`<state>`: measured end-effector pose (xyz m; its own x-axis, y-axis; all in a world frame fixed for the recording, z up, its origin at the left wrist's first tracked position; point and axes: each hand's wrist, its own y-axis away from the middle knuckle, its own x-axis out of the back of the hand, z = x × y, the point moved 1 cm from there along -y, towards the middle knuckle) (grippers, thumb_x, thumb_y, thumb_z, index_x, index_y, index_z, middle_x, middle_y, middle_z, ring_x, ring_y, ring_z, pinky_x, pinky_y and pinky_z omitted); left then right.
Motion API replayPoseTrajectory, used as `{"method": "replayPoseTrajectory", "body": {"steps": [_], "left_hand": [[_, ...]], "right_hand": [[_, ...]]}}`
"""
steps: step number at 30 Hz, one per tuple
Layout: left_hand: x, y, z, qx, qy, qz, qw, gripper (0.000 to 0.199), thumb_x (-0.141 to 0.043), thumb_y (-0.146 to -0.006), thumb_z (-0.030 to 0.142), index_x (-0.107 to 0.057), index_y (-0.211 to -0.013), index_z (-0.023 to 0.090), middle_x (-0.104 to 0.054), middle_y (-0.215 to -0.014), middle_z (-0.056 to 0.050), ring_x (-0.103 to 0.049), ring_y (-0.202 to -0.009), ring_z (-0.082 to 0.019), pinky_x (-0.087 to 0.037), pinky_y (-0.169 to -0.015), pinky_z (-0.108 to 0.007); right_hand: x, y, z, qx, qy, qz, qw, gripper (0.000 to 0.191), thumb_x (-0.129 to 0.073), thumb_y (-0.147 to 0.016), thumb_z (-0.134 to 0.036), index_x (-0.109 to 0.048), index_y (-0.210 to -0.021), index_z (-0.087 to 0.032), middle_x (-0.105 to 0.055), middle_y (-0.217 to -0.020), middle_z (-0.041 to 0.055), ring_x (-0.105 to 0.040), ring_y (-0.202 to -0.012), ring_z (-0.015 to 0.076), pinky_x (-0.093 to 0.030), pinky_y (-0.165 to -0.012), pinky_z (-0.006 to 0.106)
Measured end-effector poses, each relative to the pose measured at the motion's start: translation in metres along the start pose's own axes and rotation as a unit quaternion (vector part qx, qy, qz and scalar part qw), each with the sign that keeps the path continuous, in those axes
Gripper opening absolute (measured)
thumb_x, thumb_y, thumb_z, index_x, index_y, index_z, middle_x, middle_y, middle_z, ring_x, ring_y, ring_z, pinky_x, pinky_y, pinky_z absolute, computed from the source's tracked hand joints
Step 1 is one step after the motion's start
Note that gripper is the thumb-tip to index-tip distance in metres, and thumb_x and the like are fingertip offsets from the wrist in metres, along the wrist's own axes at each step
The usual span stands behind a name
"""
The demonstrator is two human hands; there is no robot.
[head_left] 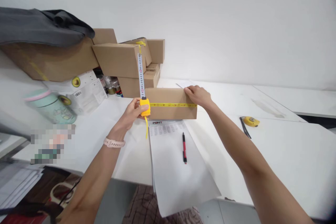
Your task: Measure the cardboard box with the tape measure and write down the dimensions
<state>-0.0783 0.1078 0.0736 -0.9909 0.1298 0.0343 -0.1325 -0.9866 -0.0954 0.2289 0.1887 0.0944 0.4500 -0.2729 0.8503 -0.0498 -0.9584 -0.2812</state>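
Observation:
My left hand [132, 112], with a pink band on its wrist, is closed around a yellow tape measure [145, 107]. The white blade [141, 77] stands out of it, pointing up and away from me. A yellow strap dangles below the case. Beside the tape measure lies a long brown cardboard box [170, 113] with yellow printed tape along its face. My right hand [198, 95] grips that box at its upper right end. Under the box's near side are printed sheets [173, 154], and a red and black pen [184, 148] rests on them.
On the white table, a second yellow tape measure [250, 121] with a black strap lies right. Several cardboard boxes [120, 57] are stacked behind at left, near a larger box [68, 59] under dark cloth [39, 28]. A mint green bottle [54, 108] lies tilted at left.

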Motion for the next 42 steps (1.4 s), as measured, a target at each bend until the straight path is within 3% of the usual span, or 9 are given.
{"method": "replayPoseTrajectory", "body": {"steps": [3, 7, 11, 13, 18, 24, 31, 36, 42], "left_hand": [[-0.007, -0.012, 0.005, 0.000, 0.004, -0.001, 1.000, 0.055, -0.081, -0.070, 0.045, -0.051, -0.107, 0.017, -0.064, -0.091, 0.000, -0.069, -0.067, -0.016, -0.059, -0.063, -0.032], [-0.012, -0.024, 0.010, -0.007, -0.015, 0.004, 1.000, 0.055, -0.081, -0.069, 0.045, -0.052, -0.106, 0.018, -0.065, -0.094, -0.001, -0.067, -0.068, -0.015, -0.058, -0.061, -0.030], [-0.026, -0.023, 0.007, -0.042, -0.014, 0.038, 0.998, 0.058, -0.084, -0.065, 0.041, -0.052, -0.108, 0.020, -0.065, -0.104, -0.003, -0.066, -0.076, -0.016, -0.057, -0.062, -0.029], [-0.041, -0.013, -0.002, -0.040, 0.002, -0.007, 0.999, 0.057, -0.084, -0.067, 0.039, -0.052, -0.111, 0.021, -0.064, -0.105, -0.003, -0.066, -0.077, -0.016, -0.058, -0.065, -0.030], [-0.091, 0.024, -0.045, 0.057, 0.067, -0.176, 0.980, 0.047, -0.081, -0.076, 0.039, -0.054, -0.110, 0.021, -0.061, -0.109, -0.005, -0.064, -0.081, -0.016, -0.057, -0.069, -0.032], [-0.129, 0.043, -0.085, 0.085, 0.122, -0.187, 0.971, 0.049, -0.083, -0.076, 0.041, -0.053, -0.110, 0.022, -0.058, -0.117, -0.007, -0.062, -0.087, -0.016, -0.056, -0.075, -0.032], [-0.138, 0.042, -0.095, 0.089, 0.120, -0.182, 0.972, 0.051, -0.083, -0.077, 0.042, -0.051, -0.110, 0.020, -0.057, -0.113, -0.008, -0.064, -0.085, -0.017, -0.056, -0.074, -0.034], [-0.140, 0.044, -0.098, 0.095, 0.130, -0.183, 0.970, 0.049, -0.082, -0.078, 0.040, -0.050, -0.109, 0.020, -0.055, -0.115, -0.007, -0.064, -0.085, -0.016, -0.057, -0.071, -0.033], [-0.144, 0.046, -0.102, 0.095, 0.141, -0.182, 0.968, 0.048, -0.081, -0.078, 0.039, -0.049, -0.107, 0.020, -0.055, -0.112, -0.005, -0.063, -0.083, -0.015, -0.056, -0.070, -0.031]], "right_hand": [[-0.004, -0.022, 0.000, 0.020, 0.025, 0.015, 0.999, 0.044, -0.037, -0.100, -0.050, -0.071, -0.093, -0.024, -0.070, -0.116, 0.0132, -0.048, -0.121, 0.0363, -0.042, -0.097, 0.048], [-0.010, -0.053, 0.001, 0.015, -0.023, -0.002, 1.000, 0.043, -0.035, -0.101, -0.048, -0.067, -0.088, -0.023, -0.071, -0.106, 0.0130, -0.048, -0.115, 0.0350, -0.042, -0.095, 0.046], [-0.018, -0.073, -0.001, -0.001, -0.032, 0.035, 0.999, 0.042, -0.038, -0.099, -0.048, -0.065, -0.080, -0.023, -0.071, -0.097, 0.0131, -0.049, -0.113, 0.0349, -0.037, -0.099, 0.049], [-0.022, -0.078, -0.004, -0.001, -0.048, 0.050, 0.998, 0.040, -0.041, -0.098, -0.046, -0.065, -0.077, -0.022, -0.071, -0.091, 0.0106, -0.053, -0.110, 0.0326, -0.034, -0.102, 0.049], [-0.027, -0.083, -0.003, -0.005, -0.128, 0.072, 0.989, 0.033, -0.047, -0.094, -0.043, -0.068, -0.078, -0.023, -0.071, -0.084, 0.0050, -0.057, -0.105, 0.0273, -0.031, -0.106, 0.045], [-0.025, -0.079, 0.002, -0.024, -0.160, 0.068, 0.985, 0.031, -0.049, -0.093, -0.044, -0.068, -0.081, -0.023, -0.069, -0.087, 0.0052, -0.055, -0.106, 0.0272, -0.037, -0.100, 0.043], [-0.028, -0.077, -0.002, -0.045, -0.137, 0.078, 0.986, 0.045, -0.042, -0.099, -0.049, -0.057, -0.065, -0.022, -0.064, -0.076, 0.0069, -0.052, -0.112, 0.0301, -0.036, -0.103, 0.048], [-0.032, -0.076, 0.000, -0.055, -0.121, 0.081, 0.988, 0.059, -0.037, -0.097, -0.066, -0.062, -0.066, -0.022, -0.066, -0.082, 0.0129, -0.043, -0.125, 0.0357, -0.031, -0.107, 0.057], [-0.032, -0.071, 0.002, -0.068, -0.112, 0.070, 0.989, 0.072, -0.030, -0.094, -0.077, -0.069, -0.073, -0.020, -0.066, -0.089, 0.0184, -0.044, -0.127, 0.0387, -0.037, -0.103, 0.055]]}}
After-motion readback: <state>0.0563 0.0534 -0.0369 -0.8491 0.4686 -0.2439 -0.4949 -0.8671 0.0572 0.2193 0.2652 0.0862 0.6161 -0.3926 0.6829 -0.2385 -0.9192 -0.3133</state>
